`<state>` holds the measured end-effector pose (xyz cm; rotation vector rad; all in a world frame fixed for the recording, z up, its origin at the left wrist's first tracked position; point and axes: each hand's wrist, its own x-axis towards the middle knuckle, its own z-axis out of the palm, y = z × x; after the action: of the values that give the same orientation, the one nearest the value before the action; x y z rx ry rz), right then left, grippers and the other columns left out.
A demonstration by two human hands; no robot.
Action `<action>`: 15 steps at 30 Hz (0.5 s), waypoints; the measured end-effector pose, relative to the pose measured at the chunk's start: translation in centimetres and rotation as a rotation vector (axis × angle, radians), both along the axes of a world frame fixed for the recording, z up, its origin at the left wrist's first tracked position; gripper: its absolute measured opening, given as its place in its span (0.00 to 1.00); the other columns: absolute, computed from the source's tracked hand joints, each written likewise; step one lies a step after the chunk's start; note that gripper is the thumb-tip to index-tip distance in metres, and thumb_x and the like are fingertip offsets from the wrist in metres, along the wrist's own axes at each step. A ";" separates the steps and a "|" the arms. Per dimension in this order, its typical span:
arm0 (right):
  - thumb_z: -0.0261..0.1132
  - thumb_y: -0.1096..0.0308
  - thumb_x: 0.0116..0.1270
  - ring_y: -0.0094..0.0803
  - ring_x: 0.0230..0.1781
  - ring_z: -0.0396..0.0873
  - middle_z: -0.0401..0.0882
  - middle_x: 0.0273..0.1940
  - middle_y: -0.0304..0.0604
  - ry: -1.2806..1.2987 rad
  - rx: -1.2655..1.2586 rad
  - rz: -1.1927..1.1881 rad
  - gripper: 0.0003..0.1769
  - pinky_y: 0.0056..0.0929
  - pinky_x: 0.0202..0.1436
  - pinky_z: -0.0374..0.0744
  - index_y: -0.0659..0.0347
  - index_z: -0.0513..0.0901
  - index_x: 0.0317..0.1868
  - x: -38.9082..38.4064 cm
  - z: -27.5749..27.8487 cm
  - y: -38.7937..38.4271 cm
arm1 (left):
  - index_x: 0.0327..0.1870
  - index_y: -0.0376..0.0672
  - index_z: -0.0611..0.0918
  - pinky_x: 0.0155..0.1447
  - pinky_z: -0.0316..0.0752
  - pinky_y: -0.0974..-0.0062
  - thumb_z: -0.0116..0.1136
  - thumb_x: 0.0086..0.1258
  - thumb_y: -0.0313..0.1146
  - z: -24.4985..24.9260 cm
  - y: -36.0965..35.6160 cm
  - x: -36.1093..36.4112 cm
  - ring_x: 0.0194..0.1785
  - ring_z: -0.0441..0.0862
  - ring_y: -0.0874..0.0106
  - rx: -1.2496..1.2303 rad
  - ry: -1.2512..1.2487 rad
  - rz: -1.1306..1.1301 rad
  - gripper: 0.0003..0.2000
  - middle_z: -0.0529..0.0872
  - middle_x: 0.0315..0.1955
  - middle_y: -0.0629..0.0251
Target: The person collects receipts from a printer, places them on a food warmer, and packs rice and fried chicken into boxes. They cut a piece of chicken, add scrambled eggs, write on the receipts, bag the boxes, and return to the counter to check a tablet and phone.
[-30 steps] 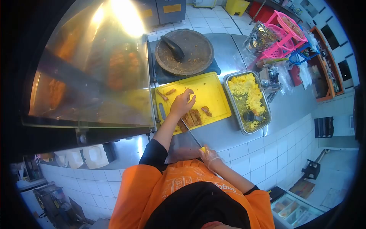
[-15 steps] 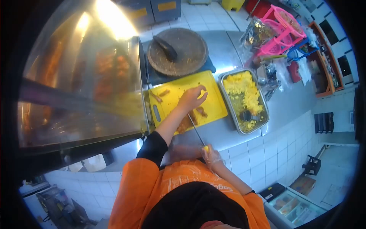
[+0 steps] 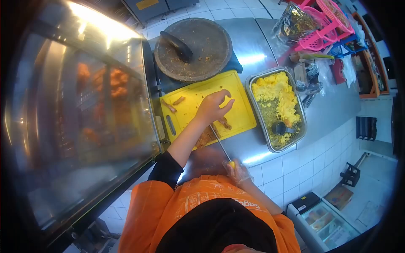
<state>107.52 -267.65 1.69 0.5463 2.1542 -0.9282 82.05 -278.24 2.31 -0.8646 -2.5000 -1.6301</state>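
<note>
Person in orange shirt stands at yellow cutting board (image 3: 198, 98). Left hand (image 3: 213, 107) is bare and sits over the board's middle, fingers bent and loosely spread, none pressed together. Cannot tell if the fingertips pinch anything. Brown fried pieces (image 3: 208, 135) lie on the board's near edge, just under that hand and wrist. Right hand (image 3: 238, 172), in a clear glove, is off the board at the near counter edge, closed round the yellow handle of a knife (image 3: 220, 143). The blade runs up from the handle onto the board, its tip at the fried pieces. Two small brown scraps (image 3: 179, 100) lie on the board's far left part. Metal tray (image 3: 252, 101) of yellow crumbs touches the board's right side. Stone mortar (image 3: 202, 42) with pestle (image 3: 176, 45) sits just beyond the board. Glass display case (image 3: 84, 122) stands left of the board.
</note>
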 end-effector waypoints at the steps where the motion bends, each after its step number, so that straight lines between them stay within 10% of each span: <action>1: 0.49 0.46 0.71 0.64 0.42 0.77 0.80 0.40 0.62 0.020 -0.020 0.027 0.21 0.56 0.42 0.73 0.52 0.64 0.52 -0.5 0.3 0.2 | 0.36 0.42 0.77 0.24 0.60 0.72 0.62 0.62 0.34 -0.2 -0.1 0.0 0.17 0.64 0.72 -0.003 -0.003 -0.004 0.08 0.64 0.14 0.66; 15: 0.47 0.40 0.70 0.66 0.43 0.76 0.79 0.38 0.65 0.035 0.119 -0.019 0.27 0.58 0.45 0.72 0.53 0.65 0.54 -2.4 1.5 -1.4 | 0.30 0.40 0.75 0.23 0.59 0.74 0.62 0.63 0.36 -3.0 0.5 -0.9 0.16 0.63 0.75 -0.060 -0.114 -0.007 0.10 0.66 0.11 0.66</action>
<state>105.12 -269.00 3.19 0.6136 2.2504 -0.8291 81.10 -277.75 -0.73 -0.8084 -2.6363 -1.6602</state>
